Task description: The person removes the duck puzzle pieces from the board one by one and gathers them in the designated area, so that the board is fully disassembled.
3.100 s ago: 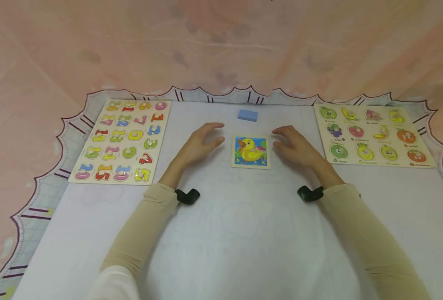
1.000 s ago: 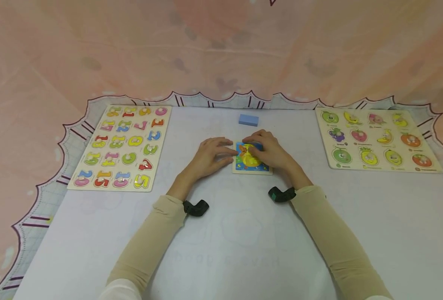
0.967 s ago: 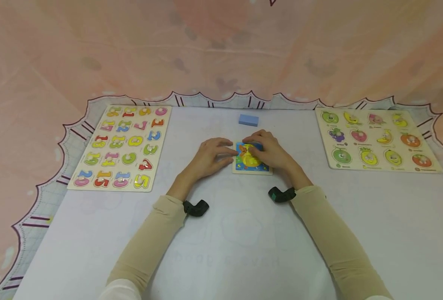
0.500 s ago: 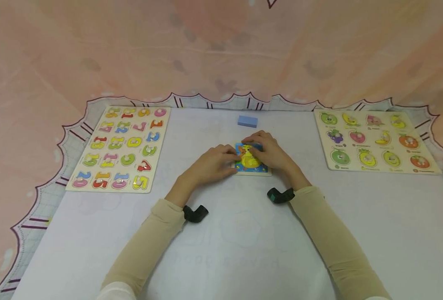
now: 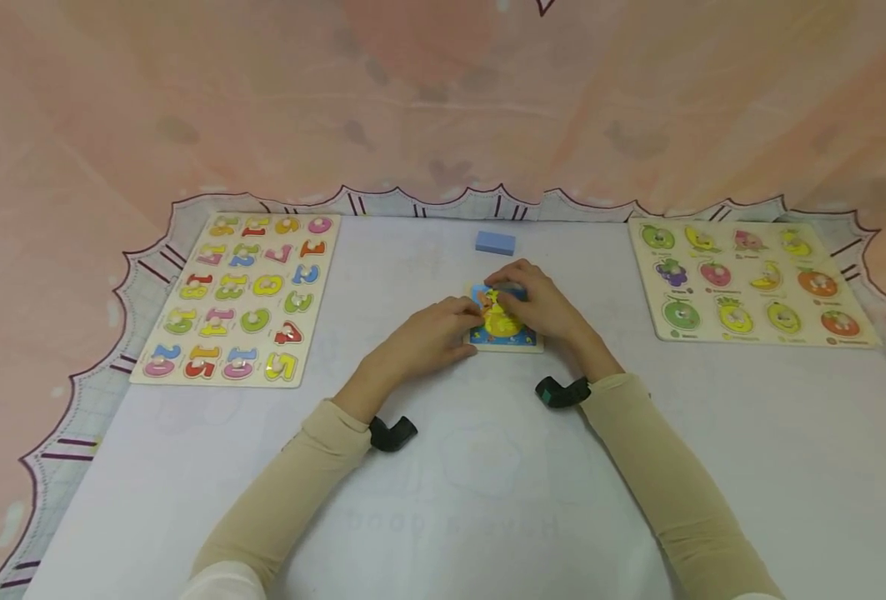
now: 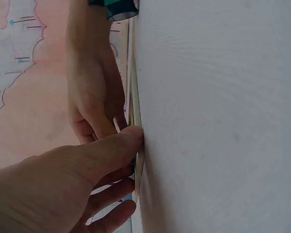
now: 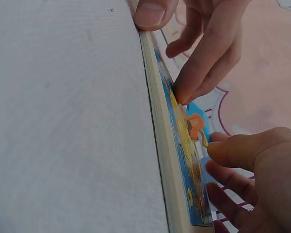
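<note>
A small square duck puzzle point(image 5: 518, 340) lies on the white table in the head view, partly covered by both hands. The left hand point(image 5: 427, 337) holds its left side, thumb on the near edge and a fingertip on the picture. From the right, the right hand point(image 5: 536, 300) reaches over the duck. Its thumb and index finger pinch a puzzle piece with the orange beak point(image 7: 195, 127), which stands tilted up from the picture in the right wrist view. In the left wrist view, the left thumb point(image 6: 131, 136) presses the board's edge; the piece is hidden there.
A blue block point(image 5: 495, 243) lies behind the puzzle. A number puzzle board point(image 5: 303, 325) is at the left, a fruit puzzle board point(image 5: 758, 333) at the right. A scalloped cloth border point(image 5: 412, 204) runs along the table's back.
Both hands have come in from beside the puzzle to touch it. In the last second the left hand has slid toward the near left corner; the right hand has stayed nearly still over the duck.
</note>
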Motion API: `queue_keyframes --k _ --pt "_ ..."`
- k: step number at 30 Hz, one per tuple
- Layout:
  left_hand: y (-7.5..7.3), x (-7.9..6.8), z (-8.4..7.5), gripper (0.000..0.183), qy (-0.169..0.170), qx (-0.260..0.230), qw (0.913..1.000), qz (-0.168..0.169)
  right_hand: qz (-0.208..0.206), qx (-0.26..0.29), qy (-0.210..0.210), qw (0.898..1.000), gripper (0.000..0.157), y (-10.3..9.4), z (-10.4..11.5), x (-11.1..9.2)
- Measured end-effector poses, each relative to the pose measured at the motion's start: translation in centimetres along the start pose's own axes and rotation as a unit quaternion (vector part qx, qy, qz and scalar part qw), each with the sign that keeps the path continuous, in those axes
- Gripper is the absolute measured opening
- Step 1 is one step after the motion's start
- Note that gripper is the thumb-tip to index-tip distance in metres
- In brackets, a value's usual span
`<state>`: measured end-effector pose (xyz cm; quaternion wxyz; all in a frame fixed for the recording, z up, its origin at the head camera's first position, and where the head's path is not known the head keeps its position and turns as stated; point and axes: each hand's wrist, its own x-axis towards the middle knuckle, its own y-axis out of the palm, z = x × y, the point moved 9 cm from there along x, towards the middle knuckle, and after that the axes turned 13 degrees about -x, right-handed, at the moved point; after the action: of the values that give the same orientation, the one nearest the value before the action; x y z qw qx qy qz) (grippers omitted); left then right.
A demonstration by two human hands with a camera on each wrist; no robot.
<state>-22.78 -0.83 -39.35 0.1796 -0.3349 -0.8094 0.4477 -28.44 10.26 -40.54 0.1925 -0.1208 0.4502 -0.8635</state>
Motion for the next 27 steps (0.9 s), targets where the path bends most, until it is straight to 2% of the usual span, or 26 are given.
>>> queue_keyframes --k 5,13,20,27 --pt "-0.2 -0.1 0.5 0.042 0.016 -0.031 0.9993 -0.016 -0.003 0.014 -0.002 1.000 0.027 -0.2 0.2 0.0" --pt "-0.3 -0.3 1.2 0.039 0.038 -0.082 0.9953 -0.035 -0.014 0.051 0.032 0.998 0.023 -0.1 -0.2 0.0" --pt "-0.4 -0.3 1.1 0.037 0.045 -0.091 0.9940 -0.042 -0.033 0.064 0.033 0.997 0.019 -0.3 -0.4 0.0" --pt "-0.3 -0.3 1.2 0.037 0.039 -0.097 0.9937 -0.043 -0.046 0.066 0.042 0.996 0.018 -0.6 -0.6 0.0"
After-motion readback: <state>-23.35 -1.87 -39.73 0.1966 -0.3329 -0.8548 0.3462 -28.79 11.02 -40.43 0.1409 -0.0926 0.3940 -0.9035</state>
